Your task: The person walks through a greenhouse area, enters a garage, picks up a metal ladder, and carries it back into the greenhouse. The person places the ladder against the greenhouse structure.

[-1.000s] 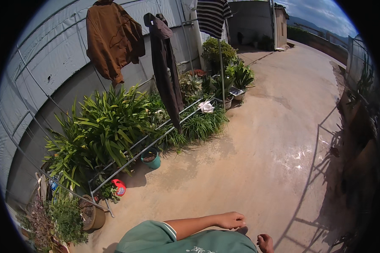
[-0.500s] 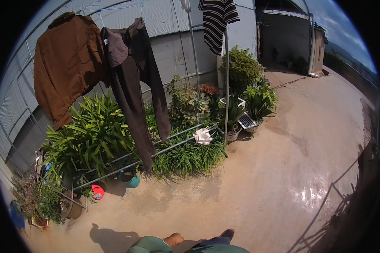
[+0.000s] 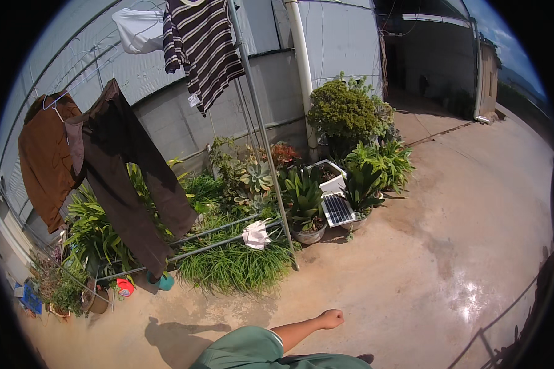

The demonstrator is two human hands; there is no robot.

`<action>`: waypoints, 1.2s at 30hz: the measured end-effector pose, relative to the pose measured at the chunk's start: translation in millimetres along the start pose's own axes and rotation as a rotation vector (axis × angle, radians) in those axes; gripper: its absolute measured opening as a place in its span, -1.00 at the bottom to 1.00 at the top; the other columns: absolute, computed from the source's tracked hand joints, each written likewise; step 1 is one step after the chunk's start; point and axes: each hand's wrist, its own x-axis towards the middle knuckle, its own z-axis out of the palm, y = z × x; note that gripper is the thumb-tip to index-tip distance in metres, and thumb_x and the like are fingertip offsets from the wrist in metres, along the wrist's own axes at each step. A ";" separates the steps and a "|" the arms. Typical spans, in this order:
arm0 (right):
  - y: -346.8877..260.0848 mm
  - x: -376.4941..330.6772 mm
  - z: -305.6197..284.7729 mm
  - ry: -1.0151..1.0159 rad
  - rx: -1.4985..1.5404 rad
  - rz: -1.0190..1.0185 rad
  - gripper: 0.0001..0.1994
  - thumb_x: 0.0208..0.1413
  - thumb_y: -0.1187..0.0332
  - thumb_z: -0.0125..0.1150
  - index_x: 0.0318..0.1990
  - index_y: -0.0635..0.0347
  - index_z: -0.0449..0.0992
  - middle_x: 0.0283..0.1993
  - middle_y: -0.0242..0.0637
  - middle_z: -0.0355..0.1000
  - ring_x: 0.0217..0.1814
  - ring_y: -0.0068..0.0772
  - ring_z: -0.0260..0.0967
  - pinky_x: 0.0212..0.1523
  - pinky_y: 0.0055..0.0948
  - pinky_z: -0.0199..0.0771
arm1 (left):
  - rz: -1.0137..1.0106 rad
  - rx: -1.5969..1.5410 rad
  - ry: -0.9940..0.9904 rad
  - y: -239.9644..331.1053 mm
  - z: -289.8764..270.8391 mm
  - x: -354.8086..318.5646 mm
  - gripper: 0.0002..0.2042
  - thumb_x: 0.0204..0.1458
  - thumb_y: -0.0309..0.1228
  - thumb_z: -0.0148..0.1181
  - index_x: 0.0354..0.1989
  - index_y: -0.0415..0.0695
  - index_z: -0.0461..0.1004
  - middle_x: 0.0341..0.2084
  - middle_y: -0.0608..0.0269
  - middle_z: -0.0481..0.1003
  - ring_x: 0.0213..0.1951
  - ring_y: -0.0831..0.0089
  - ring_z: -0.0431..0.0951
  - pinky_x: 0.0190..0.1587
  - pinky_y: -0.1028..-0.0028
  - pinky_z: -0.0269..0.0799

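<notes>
My left hand (image 3: 331, 318) reaches forward from a green short sleeve (image 3: 243, 345) at the lower edge, its fingers curled into a loose fist. I see nothing held in it, and it hangs over the concrete, touching nothing. My right hand is out of view. Left of me stands a metal clothes rack (image 3: 266, 154). From it hang a brown jacket (image 3: 46, 160), dark trousers (image 3: 120, 169), a striped T-shirt (image 3: 206, 46) and a white garment (image 3: 140, 31). A small white cloth (image 3: 256, 235) lies over the rack's lower bar, well ahead of my hand.
Potted plants (image 3: 306, 203), a small solar panel (image 3: 338, 209) and a white planter (image 3: 326, 175) stand by the rack's post. Grassy plants (image 3: 234, 264) grow beneath the bars. A teal pot (image 3: 161, 281) and a red container (image 3: 125, 287) sit farther left. Concrete (image 3: 412, 295) stretches right towards a shed (image 3: 431, 61).
My left arm has swung forward, showing more forearm. The rack and clothes have shifted left in view as I moved along. The white garment shows more fully.
</notes>
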 end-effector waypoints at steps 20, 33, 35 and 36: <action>-401.0 621.6 -163.7 -0.156 -0.081 0.277 -0.70 0.09 0.33 0.08 -0.10 0.38 0.47 -0.42 -0.12 0.46 -0.53 -0.28 0.46 -0.59 -0.31 0.47 | -0.657 0.057 -0.255 114.2 95.8 649.1 -0.70 -0.06 -0.27 0.07 -0.74 -0.14 0.47 -0.81 0.22 0.43 -0.67 0.33 0.49 -0.56 0.34 0.38; -702.4 1038.7 -219.2 -0.175 -0.001 0.291 -0.75 0.09 0.40 0.01 -0.16 0.40 0.44 -0.48 -0.15 0.43 -0.61 -0.31 0.41 -0.69 -0.37 0.39 | -0.674 -0.299 -0.074 309.8 90.7 1201.9 -0.81 0.05 -0.29 0.09 -0.32 -0.15 0.51 -0.61 0.31 0.48 -0.63 0.48 0.44 -0.57 0.41 0.38; -773.8 1120.1 -239.7 -0.179 0.008 0.265 -0.75 0.09 0.40 0.00 -0.16 0.41 0.44 -0.48 -0.15 0.43 -0.62 -0.32 0.41 -0.69 -0.37 0.39 | -0.789 0.099 -0.478 299.4 88.8 1221.9 -0.74 0.00 -0.27 0.03 -0.62 -0.11 0.50 -0.80 0.20 0.36 -0.74 0.36 0.38 -0.66 0.31 0.34; -814.1 1160.6 -248.9 -0.174 0.017 0.229 -0.76 0.09 0.41 0.00 -0.17 0.41 0.44 -0.49 -0.15 0.42 -0.62 -0.32 0.40 -0.69 -0.38 0.38 | -0.733 0.224 -0.593 294.2 90.2 1231.5 -0.71 -0.03 -0.26 0.02 -0.72 -0.10 0.48 -0.83 0.16 0.34 -0.75 0.33 0.38 -0.68 0.30 0.32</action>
